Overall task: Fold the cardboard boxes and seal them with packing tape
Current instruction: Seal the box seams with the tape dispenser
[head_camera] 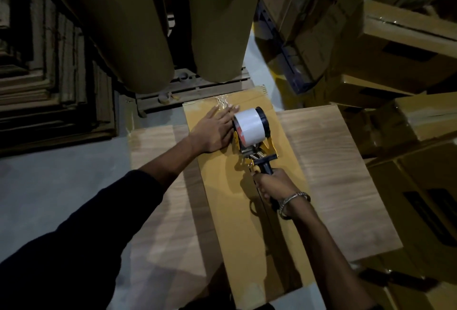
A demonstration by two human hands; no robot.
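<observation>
A long brown cardboard box (pixel 222 210) lies in front of me with its top flaps folded shut. Two side flaps (pixel 333 173) spread out flat to the left and right. My left hand (pixel 214 129) presses flat on the far part of the box top, fingers straight, next to crinkled clear tape (pixel 221 103) at the far edge. My right hand (pixel 270 186) grips the black handle of a yellow tape dispenser (pixel 257 146) that carries a white tape roll (pixel 249 126). The dispenser sits on the centre seam, just right of my left hand.
Two big brown paper rolls (pixel 138 25) stand upright on a wooden pallet (pixel 197 89) beyond the box. Flat cardboard sheets (pixel 49 87) are stacked at the left. Sealed cartons (pixel 408 124) are piled close on the right. Grey floor (pixel 61 186) shows at the left.
</observation>
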